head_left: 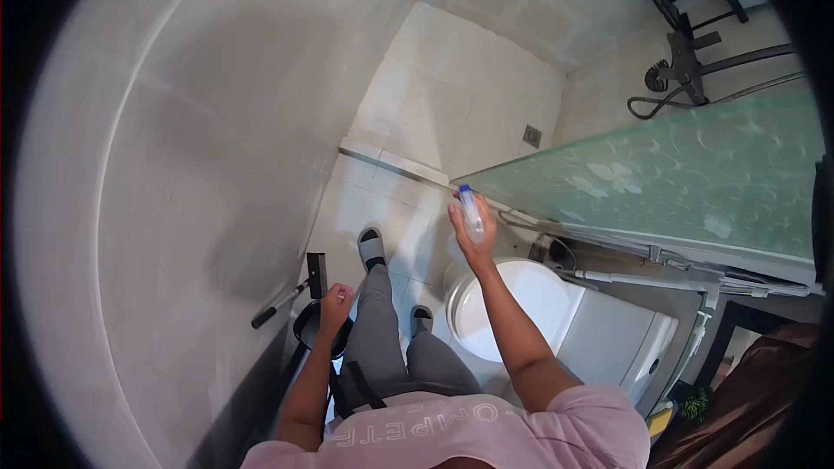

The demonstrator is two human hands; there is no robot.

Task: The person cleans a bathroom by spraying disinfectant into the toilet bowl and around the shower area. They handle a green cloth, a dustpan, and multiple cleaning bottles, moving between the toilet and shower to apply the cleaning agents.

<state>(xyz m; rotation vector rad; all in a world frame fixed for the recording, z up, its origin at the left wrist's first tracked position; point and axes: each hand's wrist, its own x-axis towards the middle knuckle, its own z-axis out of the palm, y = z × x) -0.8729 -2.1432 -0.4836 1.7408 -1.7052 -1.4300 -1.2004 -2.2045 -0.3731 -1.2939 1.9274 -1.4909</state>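
My right hand [478,239], stretched out over the floor beside the toilet, is wrapped round a small clear bottle [471,215] with a blue cap. The bottle's capped end points away from me. Down at my left side, my left hand [337,300] is curled closed, and nothing shows in its fingers. Just beyond it is the black head of a squeegee-like tool [317,275], whose handle [280,305] slants toward the wall. Below that hand, a dark bucket [306,323] is partly hidden by my forearm.
The white toilet [521,304] stands close on my right. A low sill [395,163] crosses the floor ahead, with a drain [532,135] beyond it. A patterned glass panel [660,178] extends to the right. Shower fittings [686,69] hang at the far right. A pale wall [200,165] runs along my left.
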